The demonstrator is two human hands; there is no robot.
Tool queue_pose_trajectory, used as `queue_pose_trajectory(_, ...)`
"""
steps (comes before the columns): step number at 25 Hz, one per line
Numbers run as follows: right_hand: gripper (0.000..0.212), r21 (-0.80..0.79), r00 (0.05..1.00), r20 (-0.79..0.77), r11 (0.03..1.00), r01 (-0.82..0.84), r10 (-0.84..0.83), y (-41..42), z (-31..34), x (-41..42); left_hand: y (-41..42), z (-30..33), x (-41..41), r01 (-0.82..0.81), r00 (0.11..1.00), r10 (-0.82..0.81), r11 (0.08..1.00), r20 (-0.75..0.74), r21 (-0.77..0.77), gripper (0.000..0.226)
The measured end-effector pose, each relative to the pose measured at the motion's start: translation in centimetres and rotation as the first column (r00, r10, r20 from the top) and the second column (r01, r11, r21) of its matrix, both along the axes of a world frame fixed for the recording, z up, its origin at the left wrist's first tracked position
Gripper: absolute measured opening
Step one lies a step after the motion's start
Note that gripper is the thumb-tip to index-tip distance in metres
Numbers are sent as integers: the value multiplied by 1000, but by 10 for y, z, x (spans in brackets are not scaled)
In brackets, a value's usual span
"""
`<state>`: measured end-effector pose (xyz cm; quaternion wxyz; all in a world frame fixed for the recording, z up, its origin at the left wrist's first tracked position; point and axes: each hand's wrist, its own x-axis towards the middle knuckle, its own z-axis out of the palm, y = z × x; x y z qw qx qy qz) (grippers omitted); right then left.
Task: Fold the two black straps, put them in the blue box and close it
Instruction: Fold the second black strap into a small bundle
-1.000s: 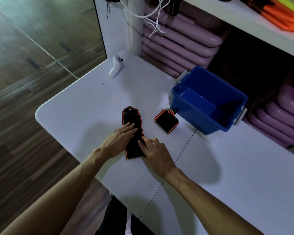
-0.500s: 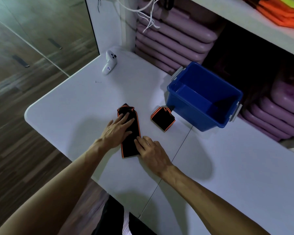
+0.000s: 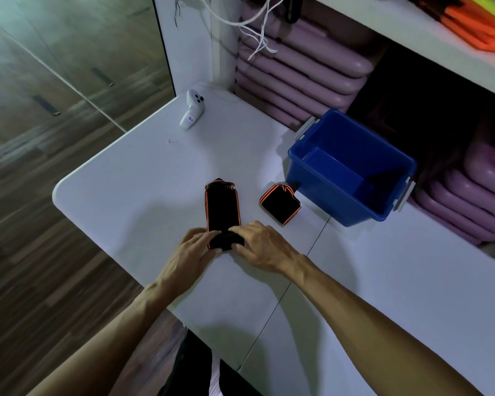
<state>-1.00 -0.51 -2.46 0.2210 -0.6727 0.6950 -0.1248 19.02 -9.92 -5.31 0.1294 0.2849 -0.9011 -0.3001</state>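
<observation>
Both hands slid to the long strap's (image 3: 223,208) near end: left hand (image 3: 193,251) and right hand (image 3: 259,244) pinch it on the white table (image 3: 120,192) over wood flooring (image 3: 40,252).

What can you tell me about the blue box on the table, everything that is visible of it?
The blue box looks like glossy hard plastic, a deep rectangular tub with a rolled rim. It stands upright and open on the white table, near the far edge beside the shelf; no lid is seen. A grey latch hangs at one end and another at the opposite end. The inside looks empty. The small folded strap lies by its near corner; contact is unclear. Neither hand touches it.
</observation>
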Motion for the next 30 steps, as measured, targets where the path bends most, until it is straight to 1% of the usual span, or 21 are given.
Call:
queue_pose_trajectory(3, 31, 39, 970, 167, 984, 171, -176, -8, 7, 6, -5, 5, -4, -118, 992, 123, 980, -20, 162, 38)
queue_pose_trajectory(4, 29, 29, 948, 228, 974, 223, -223, -10, 6, 9, -6, 6, -7, -175, 982, 187, 957, -31, 229, 32)
queue_pose_trajectory(6, 30, 16, 882, 337, 939, 345, -330, -14, 1, 16, -7, 10, -19, -304, 940, 340, 882, -39, 359, 24)
queue_pose_trajectory(7, 32, 26, 829, 396, 907, 420, -395, -15, -2, 20, -8, 11, -25, -359, 915, 401, 851, -32, 382, 21)
queue_pose_trajectory(9, 31, 54, 714, 486, 832, 552, -505, -18, -10, 29, -11, 11, -34, -441, 877, 480, 813, -9, 379, 20)
queue_pose_trajectory(11, 29, 77, 647, 498, 773, 629, -577, -22, -15, 33, -15, 10, -37, -492, 850, 526, 774, 29, 398, 22)
queue_pose_trajectory(13, 29, 107, 634, 468, 751, 651, -616, -26, -17, 32, -16, 8, -40, -520, 839, 542, 771, 49, 367, 26)
queue_pose_trajectory(16, 22, 79, 680, 387, 757, 648, -623, -31, -18, 31, -17, 7, -43, -536, 842, 536, 813, 67, 227, 29)
queue_pose_trajectory(18, 19, 29, 736, 314, 781, 624, -600, -32, -20, 35, -19, 6, -43, -506, 862, 504, 846, 53, 170, 27)
queue_pose_trajectory(21, 22, -39, 837, 160, 844, 535, -523, -31, -21, 34, -18, 7, -40, -436, 900, 435, 897, 38, 71, 22)
queue_pose_trajectory(23, 25, -94, 884, 93, 879, 467, -459, -27, -19, 30, -16, 6, -35, -332, 942, 333, 943, 31, -26, 18)
queue_pose_trajectory(24, 30, -134, 910, 37, 900, 415, -414, -21, -19, 28, -15, 3, -29, -258, 965, 261, 962, 31, -89, 22)
queue_pose_trajectory(26, 47, -207, 945, -174, 949, 239, -276, -5, -25, 23, -14, -5, -10, -97, 991, 118, 963, 70, -252, 40)
queue_pose_trajectory(27, 54, -207, 940, -273, 967, 149, -204, 4, -28, 21, -14, -7, -1, -15, 992, 56, 946, 116, -325, 50)
queue_pose_trajectory(28, 60, -195, 930, -335, 976, 92, -155, 11, -32, 20, -14, -7, 5, 63, 986, 0, 926, 166, -372, 60)
queue_pose_trajectory(29, 62, -192, 925, -355, 979, 69, -135, 14, -36, 19, -14, -8, 9, 126, 978, -50, 914, 200, -385, 67)
queue_pose_trajectory(30, 62, -205, 928, -347, 976, 69, -139, 14, -38, 20, -13, -7, 9, 154, 975, -80, 915, 206, -372, 69)
